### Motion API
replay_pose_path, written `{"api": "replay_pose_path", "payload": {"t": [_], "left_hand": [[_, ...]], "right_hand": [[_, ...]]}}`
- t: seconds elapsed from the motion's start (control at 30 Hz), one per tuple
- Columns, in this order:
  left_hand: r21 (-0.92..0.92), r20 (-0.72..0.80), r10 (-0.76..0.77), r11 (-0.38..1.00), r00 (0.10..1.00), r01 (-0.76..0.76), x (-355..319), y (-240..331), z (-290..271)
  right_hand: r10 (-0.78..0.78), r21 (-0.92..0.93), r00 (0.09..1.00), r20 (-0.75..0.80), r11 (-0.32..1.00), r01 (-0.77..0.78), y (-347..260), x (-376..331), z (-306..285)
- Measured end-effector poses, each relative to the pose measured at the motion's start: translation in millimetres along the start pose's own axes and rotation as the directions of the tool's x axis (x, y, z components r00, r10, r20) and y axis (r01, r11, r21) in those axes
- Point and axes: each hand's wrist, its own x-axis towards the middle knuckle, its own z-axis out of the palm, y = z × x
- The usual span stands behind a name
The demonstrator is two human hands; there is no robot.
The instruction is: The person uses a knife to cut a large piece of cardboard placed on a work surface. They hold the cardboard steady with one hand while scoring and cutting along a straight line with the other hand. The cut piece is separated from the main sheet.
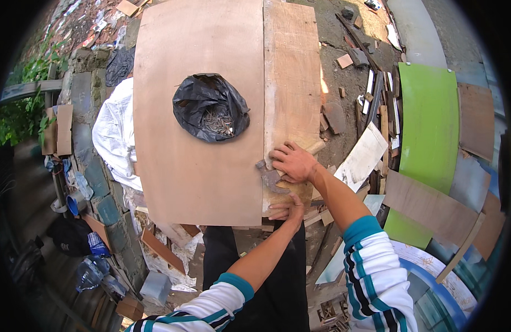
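Note:
A claw hammer [272,179] lies low over the narrower wooden board [291,66], its metal head pointing left toward the seam. My right hand [293,161] covers most of the handle, with fingers curled on one side and the thumb on the other; it is closed on the handle. At the near edge of the same board rests my left hand [288,211], fingers stretched out to the left and slightly apart, nothing visible in them. Left of the seam, a black plastic bag [192,110] sits rolled open on the wide plywood sheet [197,182], holding many loose nails [219,122].
White cloth or sacking [114,130] bulges beside the sheet's left edge, near a block wall [100,188]. To the right stand a green panel [429,127], a brown plank [432,205] and piled wood scraps [385,110]. Rubble covers the ground around my dark-trousered legs.

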Motion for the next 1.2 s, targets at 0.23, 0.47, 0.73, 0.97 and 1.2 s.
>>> {"api": "replay_pose_path", "payload": {"t": [0.23, 0.47, 0.73, 0.97, 1.2], "left_hand": [[0.245, 0.472, -0.051, 0.967, 0.88, -0.075, -13.2, 15.4, -49.4], [0.016, 1.0, -0.011, 0.982, 0.025, -0.188, 17.7, 26.0, -146.3], [0.185, 0.936, 0.083, 0.713, 0.343, -0.677, 57.0, 6.3, -255.3], [0.184, 0.729, 0.664, 0.042, 0.165, -0.982, 65.6, -32.1, -238.5], [0.298, 0.461, 0.733, -0.658, -0.5, -0.691, 91.1, 45.1, -202.6]], "right_hand": [[0.09, -0.083, 0.995, 0.051, 0.993, -0.086, -7.5, -2.2, -4.5], [0.23, -0.072, 0.971, -0.066, 0.969, -0.235, -17.3, -7.6, 9.9], [0.574, 0.025, 0.739, -0.352, 0.795, -0.606, -39.7, -8.3, 32.9], [0.853, 0.235, 0.379, -0.358, 0.476, -0.848, -74.0, -17.9, 51.3], [0.886, 0.573, -0.07, -0.459, 0.234, -0.786, -131.5, 4.9, 100.0]]}}
